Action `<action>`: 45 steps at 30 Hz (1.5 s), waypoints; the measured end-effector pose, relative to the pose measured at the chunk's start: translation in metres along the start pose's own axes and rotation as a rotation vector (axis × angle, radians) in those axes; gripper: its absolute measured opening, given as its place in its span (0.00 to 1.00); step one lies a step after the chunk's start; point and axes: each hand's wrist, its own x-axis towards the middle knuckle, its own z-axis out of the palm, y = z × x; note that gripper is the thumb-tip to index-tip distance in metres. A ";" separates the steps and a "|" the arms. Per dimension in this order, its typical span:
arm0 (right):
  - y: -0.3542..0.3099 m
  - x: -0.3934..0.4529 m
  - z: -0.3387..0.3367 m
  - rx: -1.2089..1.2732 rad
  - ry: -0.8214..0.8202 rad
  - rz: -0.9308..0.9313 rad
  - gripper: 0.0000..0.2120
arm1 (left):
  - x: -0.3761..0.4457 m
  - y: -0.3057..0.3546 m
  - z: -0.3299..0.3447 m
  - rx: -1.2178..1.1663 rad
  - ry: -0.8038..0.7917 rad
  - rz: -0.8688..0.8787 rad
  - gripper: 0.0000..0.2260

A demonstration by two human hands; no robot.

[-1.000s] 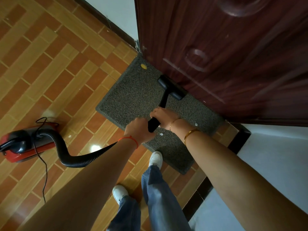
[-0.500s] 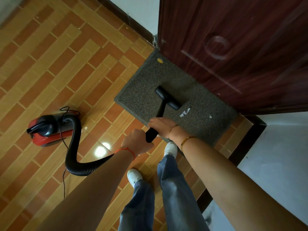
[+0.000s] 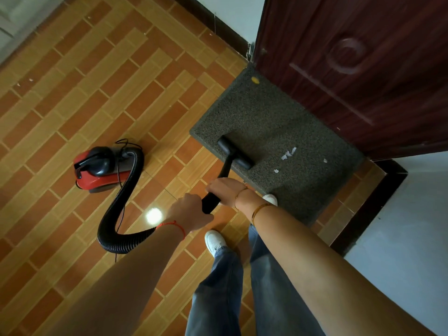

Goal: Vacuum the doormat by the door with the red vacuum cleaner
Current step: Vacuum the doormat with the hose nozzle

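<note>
A dark grey doormat [image 3: 274, 117] lies in front of a dark red door [image 3: 363, 69]. The black nozzle [image 3: 235, 152] of the vacuum rests on the mat's near left edge. Both hands grip the black wand [image 3: 211, 200]: my right hand [image 3: 225, 189] higher up, my left hand [image 3: 190, 212] lower, by the hose end. The black ribbed hose [image 3: 116, 214] curves back to the red vacuum cleaner [image 3: 99, 168] on the tiles at the left. White scraps [image 3: 288, 154] lie on the mat to the right of the nozzle, and a yellow spot [image 3: 255, 80] sits at its far corner.
Orange and brown floor tiles [image 3: 97, 93] stretch to the left. A white wall with a dark skirting [image 3: 371, 202] bounds the right side. My white shoes [image 3: 214, 241] stand at the mat's near edge. A thin black cord [image 3: 118, 175] trails by the vacuum body.
The nozzle has been pulled back from beside the door to the mat's near edge, uncovering white scraps. The view has shifted, so the vacuum body now shows further right.
</note>
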 end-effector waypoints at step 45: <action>0.284 0.014 -0.206 -0.105 0.041 0.043 0.07 | 0.170 0.244 -0.164 -0.097 0.078 0.090 0.08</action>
